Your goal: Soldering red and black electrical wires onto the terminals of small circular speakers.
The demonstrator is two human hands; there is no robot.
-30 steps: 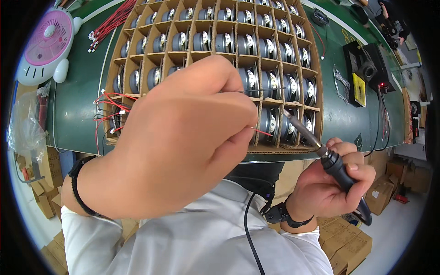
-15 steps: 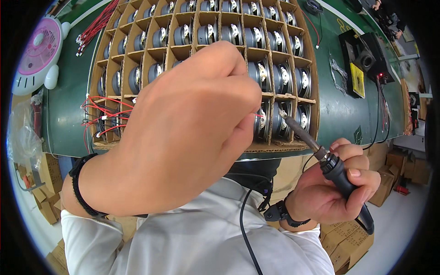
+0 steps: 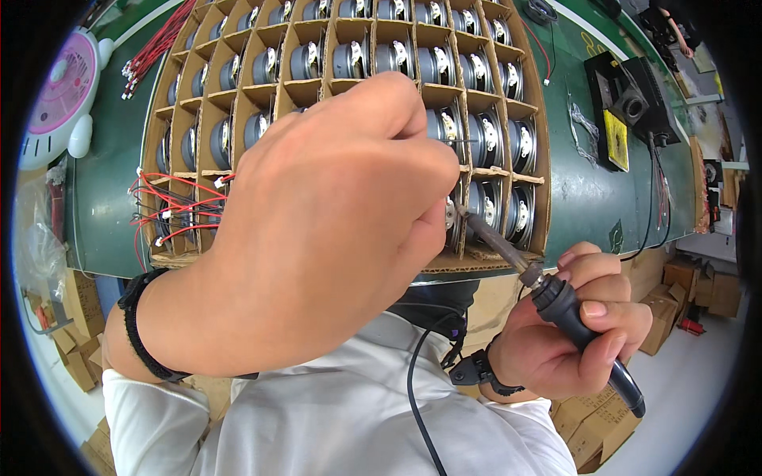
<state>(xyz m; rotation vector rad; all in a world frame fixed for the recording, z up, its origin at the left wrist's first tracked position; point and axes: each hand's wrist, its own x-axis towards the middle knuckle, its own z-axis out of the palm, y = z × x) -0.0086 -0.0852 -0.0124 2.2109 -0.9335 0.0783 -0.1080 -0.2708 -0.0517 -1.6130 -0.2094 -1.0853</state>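
Observation:
My right hand [image 3: 591, 329] grips a soldering iron [image 3: 567, 305] by its black handle. The iron's tip reaches the terminal side of a speaker [image 3: 450, 218] in the nearest row, close to my left fingers. My left hand [image 3: 333, 190] is closed in a pinch over the carton and covers several speakers. A thin dark wire [image 3: 467, 141] sticks out from its fingers toward the right; the pinched part is hidden. Upright round speakers fill the cells of the cardboard divider box [image 3: 544, 159], metal terminals facing right.
Red and black wires with white connectors [image 3: 178, 213] lie over the box's near left cells; another red bundle [image 3: 155, 59] lies beyond. A black soldering station [image 3: 647, 103] with a yellow sponge [image 3: 616, 139] stands right. A pink-and-white fan [image 3: 67, 91] is left on the green table [image 3: 111, 198].
The soldering iron has moved left, its tip going from one speaker to the neighbouring one. My left hand has barely shifted. A red wire end at its fingers is no longer visible.

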